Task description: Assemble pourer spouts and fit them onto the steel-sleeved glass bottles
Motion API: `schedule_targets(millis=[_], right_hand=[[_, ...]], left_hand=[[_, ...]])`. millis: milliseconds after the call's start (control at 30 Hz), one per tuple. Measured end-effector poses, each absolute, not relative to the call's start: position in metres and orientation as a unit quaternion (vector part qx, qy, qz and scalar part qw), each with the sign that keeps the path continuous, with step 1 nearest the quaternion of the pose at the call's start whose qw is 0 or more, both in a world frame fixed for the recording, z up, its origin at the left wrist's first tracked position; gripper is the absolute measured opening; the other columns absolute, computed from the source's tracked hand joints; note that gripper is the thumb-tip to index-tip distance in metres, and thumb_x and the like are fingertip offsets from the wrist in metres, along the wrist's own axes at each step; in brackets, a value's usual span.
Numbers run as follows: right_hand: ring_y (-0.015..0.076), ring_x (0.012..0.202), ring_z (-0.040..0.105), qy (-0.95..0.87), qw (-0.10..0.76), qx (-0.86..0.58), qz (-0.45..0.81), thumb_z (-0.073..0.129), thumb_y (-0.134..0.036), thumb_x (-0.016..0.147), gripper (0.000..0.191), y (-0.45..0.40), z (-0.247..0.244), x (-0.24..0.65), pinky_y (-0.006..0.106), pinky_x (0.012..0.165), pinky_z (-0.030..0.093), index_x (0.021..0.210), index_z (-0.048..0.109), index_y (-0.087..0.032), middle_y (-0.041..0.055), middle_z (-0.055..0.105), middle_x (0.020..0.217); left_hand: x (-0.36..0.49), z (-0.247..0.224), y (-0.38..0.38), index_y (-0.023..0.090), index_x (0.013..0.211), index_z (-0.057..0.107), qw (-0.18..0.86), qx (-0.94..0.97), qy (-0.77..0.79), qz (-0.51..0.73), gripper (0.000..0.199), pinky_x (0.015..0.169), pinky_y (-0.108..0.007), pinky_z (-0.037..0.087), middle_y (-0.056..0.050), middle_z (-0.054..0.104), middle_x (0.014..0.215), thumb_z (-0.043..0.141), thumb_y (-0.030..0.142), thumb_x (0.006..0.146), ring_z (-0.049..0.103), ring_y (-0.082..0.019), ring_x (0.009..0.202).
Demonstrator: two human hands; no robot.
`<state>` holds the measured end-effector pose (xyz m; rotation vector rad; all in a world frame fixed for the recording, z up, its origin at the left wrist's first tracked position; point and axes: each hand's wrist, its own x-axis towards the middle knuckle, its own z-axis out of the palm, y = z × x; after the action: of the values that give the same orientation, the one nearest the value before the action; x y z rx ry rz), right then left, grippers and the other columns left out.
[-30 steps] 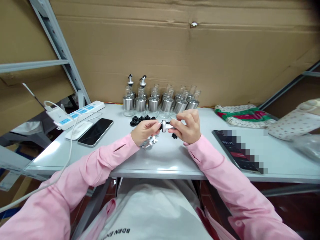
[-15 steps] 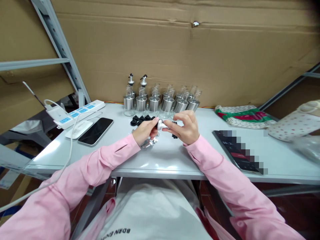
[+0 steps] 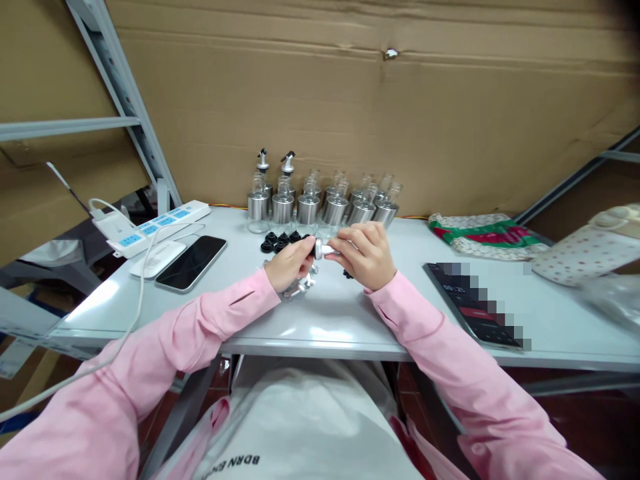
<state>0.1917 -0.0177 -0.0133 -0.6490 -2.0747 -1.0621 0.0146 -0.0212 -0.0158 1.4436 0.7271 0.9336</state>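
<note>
Between my two hands lies a silver pourer spout (image 3: 321,249) with a black base, held sideways above the table. My left hand (image 3: 293,264) is closed round its black end. The fingertips of my right hand (image 3: 366,255) pinch its narrow silver end. Just behind my left hand sit several black stoppers (image 3: 283,240). Silver spout parts (image 3: 300,287) lie beside and below that hand. A few small black pieces (image 3: 347,273) show partly under my right hand. Steel-sleeved glass bottles (image 3: 308,208) stand in rows behind; two at the back left carry pourers (image 3: 287,162).
On the left are a power strip (image 3: 160,227), a white charger (image 3: 157,259) and a phone (image 3: 193,264) with a trailing cable. To the right lie a partly pixelated device (image 3: 470,303), a patterned cloth (image 3: 493,233) and a dotted bag (image 3: 575,253). Cardboard (image 3: 300,87) stands behind.
My right hand has shifted slightly left and its fingers have drawn closer together on the spout. The spout now lies more level. My left hand has hardly moved.
</note>
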Motion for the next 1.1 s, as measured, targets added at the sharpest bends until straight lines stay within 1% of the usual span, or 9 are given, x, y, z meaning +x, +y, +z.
schedule_targets(millis=[167, 267, 367, 467, 600, 767, 900, 1000, 1100], right_hand=[[0.0152, 0.066, 0.039, -0.795, 0.375, -0.243, -0.410, 0.040, -0.047, 0.087, 0.040, -0.024, -0.010, 0.188, 0.032, 0.069, 0.026, 0.064, 0.055, -0.018, 0.0028, 0.053, 0.065], [0.0144, 0.061, 0.036, -0.807, 0.403, -0.272, -0.336, 0.033, -0.046, 0.090, 0.044, -0.025, -0.010, 0.183, 0.031, 0.064, 0.024, 0.061, 0.050, -0.017, 0.0023, 0.048, 0.060], [0.0129, 0.058, 0.034, -0.834, 0.421, -0.313, -0.169, 0.026, -0.046, 0.091, 0.049, -0.027, -0.009, 0.176, 0.030, 0.060, 0.024, 0.056, 0.042, -0.017, 0.0005, 0.041, 0.055], [0.0101, 0.050, 0.030, -0.838, 0.422, -0.336, 0.081, 0.021, -0.053, 0.090, 0.054, -0.027, -0.010, 0.173, 0.028, 0.056, 0.025, 0.049, 0.030, -0.018, -0.0023, 0.032, 0.050], [0.0083, 0.045, 0.026, -0.788, 0.365, -0.311, 0.386, 0.025, -0.059, 0.087, 0.057, -0.022, -0.011, 0.176, 0.026, 0.050, 0.024, 0.045, 0.024, -0.020, -0.0043, 0.026, 0.045], [0.0075, 0.037, 0.023, -0.714, 0.317, -0.221, 0.585, 0.031, -0.057, 0.085, 0.057, -0.016, -0.016, 0.178, 0.026, 0.045, 0.022, 0.042, 0.021, -0.021, -0.0060, 0.023, 0.036], [0.0086, 0.036, 0.028, -0.722, 0.306, -0.239, 0.572, 0.025, -0.058, 0.086, 0.056, -0.017, -0.018, 0.177, 0.026, 0.044, 0.027, 0.044, 0.023, -0.022, -0.0047, 0.028, 0.036], [0.0103, 0.047, 0.040, -0.785, 0.401, -0.308, 0.359, 0.028, -0.056, 0.087, 0.052, -0.018, -0.019, 0.175, 0.027, 0.053, 0.035, 0.051, 0.036, -0.019, -0.0022, 0.040, 0.048], [0.0117, 0.060, 0.046, -0.819, 0.467, -0.311, 0.119, 0.032, -0.050, 0.089, 0.044, -0.018, -0.022, 0.174, 0.027, 0.061, 0.037, 0.065, 0.047, -0.017, 0.0014, 0.048, 0.064]], left_hand=[[0.016, -0.022, -0.022, 0.017, 0.063, 0.037, 0.565, 0.654, 0.260, 0.430, 0.055, 0.038, -0.019, 0.019, 0.008, 0.029, 0.050, 0.047, 0.071, 0.068, 0.027, -0.003, 0.040], [0.011, -0.023, -0.019, 0.018, 0.064, 0.037, 0.506, 0.697, 0.258, 0.437, 0.053, 0.042, -0.020, 0.024, 0.007, 0.031, 0.052, 0.040, 0.070, 0.072, 0.030, -0.005, 0.042], [0.004, -0.021, -0.018, 0.018, 0.065, 0.039, 0.364, 0.768, 0.281, 0.446, 0.050, 0.049, -0.023, 0.028, 0.006, 0.035, 0.051, 0.031, 0.066, 0.080, 0.033, -0.008, 0.046], [-0.001, -0.018, -0.018, 0.019, 0.066, 0.042, 0.239, 0.815, 0.295, 0.439, 0.047, 0.056, -0.024, 0.031, 0.004, 0.039, 0.055, 0.026, 0.058, 0.085, 0.037, -0.010, 0.052], [0.000, -0.017, -0.018, 0.019, 0.068, 0.042, 0.198, 0.835, 0.314, 0.406, 0.040, 0.061, -0.025, 0.033, 0.001, 0.041, 0.059, 0.026, 0.050, 0.087, 0.040, -0.013, 0.057], [0.000, -0.020, -0.015, 0.019, 0.071, 0.046, 0.127, 0.863, 0.294, 0.391, 0.039, 0.068, -0.028, 0.035, -0.004, 0.047, 0.069, 0.026, 0.048, 0.087, 0.043, -0.016, 0.065], [-0.002, -0.023, -0.013, 0.018, 0.077, 0.047, 0.079, 0.871, 0.272, 0.402, 0.037, 0.072, -0.030, 0.036, -0.005, 0.048, 0.073, 0.027, 0.047, 0.088, 0.044, -0.017, 0.067], [-0.002, -0.025, -0.010, 0.018, 0.079, 0.045, 0.078, 0.857, 0.285, 0.421, 0.033, 0.072, -0.031, 0.035, -0.004, 0.047, 0.074, 0.030, 0.046, 0.088, 0.044, -0.017, 0.068], [-0.001, -0.027, -0.010, 0.018, 0.079, 0.042, 0.118, 0.834, 0.298, 0.448, 0.033, 0.069, -0.029, 0.035, -0.003, 0.047, 0.076, 0.028, 0.047, 0.088, 0.045, -0.016, 0.071]])
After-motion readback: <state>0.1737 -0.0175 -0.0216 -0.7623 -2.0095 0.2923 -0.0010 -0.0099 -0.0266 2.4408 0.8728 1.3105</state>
